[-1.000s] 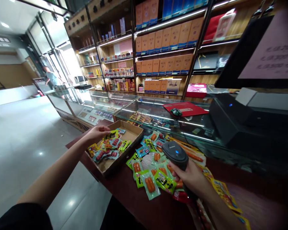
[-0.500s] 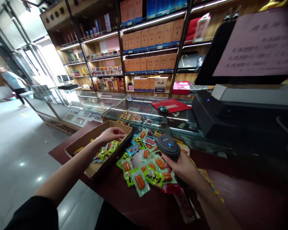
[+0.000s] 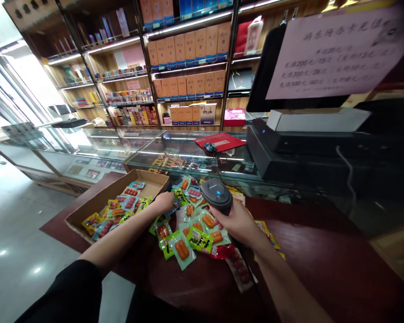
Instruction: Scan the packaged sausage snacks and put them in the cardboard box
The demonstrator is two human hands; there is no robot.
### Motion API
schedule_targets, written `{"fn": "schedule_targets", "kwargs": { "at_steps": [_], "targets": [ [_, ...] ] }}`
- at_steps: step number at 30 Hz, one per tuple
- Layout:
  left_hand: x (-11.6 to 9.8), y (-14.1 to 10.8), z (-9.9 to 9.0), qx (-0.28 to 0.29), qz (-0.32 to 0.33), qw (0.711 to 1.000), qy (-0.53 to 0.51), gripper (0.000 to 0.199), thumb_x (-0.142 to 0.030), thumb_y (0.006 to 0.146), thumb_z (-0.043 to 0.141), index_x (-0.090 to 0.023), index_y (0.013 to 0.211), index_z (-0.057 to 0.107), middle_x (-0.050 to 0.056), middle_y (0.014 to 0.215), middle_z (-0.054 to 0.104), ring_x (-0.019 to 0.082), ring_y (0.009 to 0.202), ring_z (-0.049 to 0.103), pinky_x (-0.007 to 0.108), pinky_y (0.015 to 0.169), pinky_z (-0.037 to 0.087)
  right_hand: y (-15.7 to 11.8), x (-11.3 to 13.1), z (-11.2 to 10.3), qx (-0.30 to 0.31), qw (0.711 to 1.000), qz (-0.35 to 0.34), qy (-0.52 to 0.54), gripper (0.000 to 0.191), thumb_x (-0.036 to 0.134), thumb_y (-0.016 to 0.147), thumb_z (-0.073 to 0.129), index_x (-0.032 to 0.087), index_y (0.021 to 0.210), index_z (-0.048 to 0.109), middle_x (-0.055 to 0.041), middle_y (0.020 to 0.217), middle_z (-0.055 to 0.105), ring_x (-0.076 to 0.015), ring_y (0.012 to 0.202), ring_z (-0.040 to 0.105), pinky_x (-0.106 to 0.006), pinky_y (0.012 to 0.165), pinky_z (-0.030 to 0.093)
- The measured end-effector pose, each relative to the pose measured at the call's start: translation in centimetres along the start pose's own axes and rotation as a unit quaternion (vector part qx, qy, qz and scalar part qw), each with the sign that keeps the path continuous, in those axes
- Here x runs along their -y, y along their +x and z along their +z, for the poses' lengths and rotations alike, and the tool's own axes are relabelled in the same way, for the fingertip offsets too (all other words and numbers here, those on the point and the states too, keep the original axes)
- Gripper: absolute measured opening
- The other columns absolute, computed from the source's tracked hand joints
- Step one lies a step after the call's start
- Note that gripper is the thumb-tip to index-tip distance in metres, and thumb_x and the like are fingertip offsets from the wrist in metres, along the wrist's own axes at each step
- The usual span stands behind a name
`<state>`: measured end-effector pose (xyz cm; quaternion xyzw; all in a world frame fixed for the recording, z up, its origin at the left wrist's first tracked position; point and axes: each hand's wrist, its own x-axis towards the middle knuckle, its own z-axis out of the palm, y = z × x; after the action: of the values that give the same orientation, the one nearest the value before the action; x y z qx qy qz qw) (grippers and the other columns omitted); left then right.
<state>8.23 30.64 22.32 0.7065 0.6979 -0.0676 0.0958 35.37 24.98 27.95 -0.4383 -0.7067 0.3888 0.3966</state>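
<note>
Packets (image 3: 182,251) strewn over glossy dark-red table (image 3: 323,255); lit shelves (image 3: 188,25) behind

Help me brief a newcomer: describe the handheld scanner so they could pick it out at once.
Start at the glass display counter, then look at the dark red table in front of it. Over the pile of snack packets there, the right hand holds the handheld scanner. Its rounded dark-grey head with a glowing blue light sets it apart from the colourful packets.
</note>
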Motion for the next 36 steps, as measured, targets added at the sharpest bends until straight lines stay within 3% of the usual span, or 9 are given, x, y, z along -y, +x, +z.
{"fn": "schedule_targets", "kwargs": {
  "at_steps": [5, 11, 16, 20, 23, 27, 31, 36],
  "targets": [
    [0.1, 0.0, 0.7, 0.007, 0.001, 1.000, 0.016, 0.037, -0.021, 0.066, 0.069, -0.009, 0.101, 0.067, 0.026, 0.104, 0.068, 0.040, 0.098, 0.066, 0.045, 0.081, 0.051, 0.1, 0.6, 0.1, -0.009, 1.000, -0.028, -0.002, 0.032, 0.030, 0.076, 0.065, 0.017, 0.106, 0.065, -0.0054, 0.075, 0.072, -0.0248, 0.079, 0.070, -0.035, 0.070, 0.056],
    [0.9, 0.3, 1.0, -0.027, 0.021, 0.999, -0.015, 0.044, -0.026, 0.064, 0.071, -0.011, 0.105, 0.065, 0.023, 0.109, 0.066, 0.039, 0.105, 0.063, 0.044, 0.086, 0.049, 0.0, 0.7, 0.5, 0.005, 0.999, -0.041, -0.004, 0.029, 0.029, 0.077, 0.064, 0.017, 0.103, 0.067, -0.0059, 0.079, 0.073, -0.0255, 0.083, 0.070, -0.035, 0.072, 0.056],
    [1.5, -0.1, 0.9, -0.041, 0.047, 0.993, -0.096, 0.047, -0.026, 0.063, 0.072, -0.016, 0.108, 0.066, 0.015, 0.108, 0.067, 0.031, 0.103, 0.063, 0.036, 0.087, 0.048, -0.1, 0.3, 0.8, 0.013, 0.999, -0.044, -0.022, 0.029, 0.029, 0.077, 0.065, 0.018, 0.103, 0.067, -0.0058, 0.078, 0.073, -0.0260, 0.083, 0.070, -0.035, 0.072, 0.056],
    [2.3, 0.1, 0.7, -0.052, 0.044, 0.982, -0.178, 0.040, -0.024, 0.065, 0.071, -0.017, 0.104, 0.067, 0.007, 0.096, 0.070, 0.023, 0.088, 0.066, 0.029, 0.075, 0.049, -0.2, -0.4, 1.3, 0.013, 1.000, -0.014, -0.024, 0.028, 0.028, 0.076, 0.066, 0.020, 0.103, 0.067, -0.0051, 0.075, 0.072, -0.0258, 0.078, 0.071, -0.035, 0.068, 0.057],
    [2.7, 0.7, 0.7, -0.036, 0.031, 0.937, -0.346, 0.033, -0.028, 0.060, 0.077, -0.014, 0.088, 0.066, 0.003, 0.078, 0.069, 0.017, 0.071, 0.064, 0.025, 0.065, 0.049, -0.1, -0.9, 1.9, 0.023, 1.000, 0.005, -0.016, 0.026, 0.028, 0.076, 0.067, 0.020, 0.101, 0.067, -0.0046, 0.071, 0.071, -0.0255, 0.076, 0.071, -0.034, 0.066, 0.056],
    [2.5, 1.1, 0.2, -0.018, -0.012, 0.827, -0.562, 0.039, -0.034, 0.050, 0.086, -0.014, 0.072, 0.061, -0.001, 0.063, 0.064, 0.012, 0.059, 0.060, 0.024, 0.061, 0.049, 0.1, -1.3, 2.9, 0.053, 0.999, 0.006, 0.003, 0.027, 0.030, 0.076, 0.066, 0.019, 0.100, 0.067, -0.0037, 0.069, 0.071, -0.0247, 0.076, 0.071, -0.033, 0.065, 0.056],
    [2.1, 1.1, -1.1, -0.037, -0.050, 0.731, -0.680, 0.046, -0.031, 0.042, 0.091, -0.013, 0.067, 0.057, 0.000, 0.066, 0.065, 0.012, 0.061, 0.063, 0.026, 0.064, 0.053, 0.1, -2.2, 4.4, 0.071, 0.997, 0.029, 0.025, 0.024, 0.031, 0.077, 0.065, 0.019, 0.097, 0.064, -0.0022, 0.064, 0.069, -0.0217, 0.061, 0.069, -0.030, 0.053, 0.055],
    [2.2, 1.1, -2.8, -0.061, -0.037, 0.689, -0.721, 0.046, -0.028, 0.043, 0.092, -0.012, 0.070, 0.059, 0.004, 0.071, 0.068, 0.013, 0.062, 0.065, 0.026, 0.063, 0.054, -0.4, -3.2, 5.7, 0.122, 0.988, 0.081, 0.048, 0.022, 0.033, 0.082, 0.059, 0.019, 0.098, 0.057, 0.0011, 0.059, 0.065, -0.0182, 0.044, 0.064, -0.026, 0.040, 0.049]
  ]
}}
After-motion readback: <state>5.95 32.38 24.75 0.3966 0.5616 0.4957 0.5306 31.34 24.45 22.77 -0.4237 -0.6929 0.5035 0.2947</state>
